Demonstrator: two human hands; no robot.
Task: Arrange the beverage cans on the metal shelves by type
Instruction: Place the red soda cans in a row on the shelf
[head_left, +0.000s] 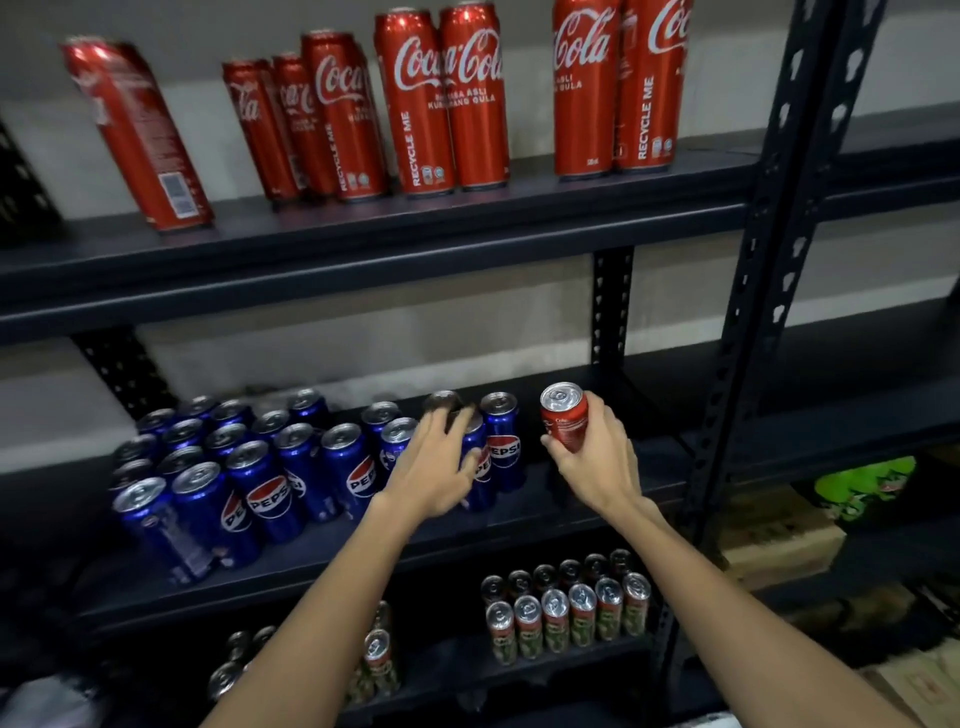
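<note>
Beverage cans everywhere on the dark metal shelves (363, 244), sorted in tiers. Right hand (597, 457) curled round a red Coca-Cola can (565, 418), thumb on the near side, fingers wrapped behind, silver top showing and tilted slightly away. Held just above the middle shelf, a little to the right of the blue group and apart from it. Left hand (436, 467) spread wide, fingers straight and fanned, reaching over the blue Pepsi cans (270, 483); fingertips blurred, at the tops of the rearmost cans, actual contact impossible to tell. Nothing gripped there. Pepsi cans packed upright in rows to the left of that hand, two more standing just beyond its fingers, logos facing forward. Up above both hands, tall red Coca-Cola cans (441, 104) lined along the upper shelf, one at the far left leaning in the wide-angle view, lettering white on red. Down below the forearms, smaller green-and-red cans (566, 618) clustered on the lower shelf, labels too blurred to read. Off to the right of the right hand, cardboard boxes (779, 545) beyond the shelf upright.
</note>
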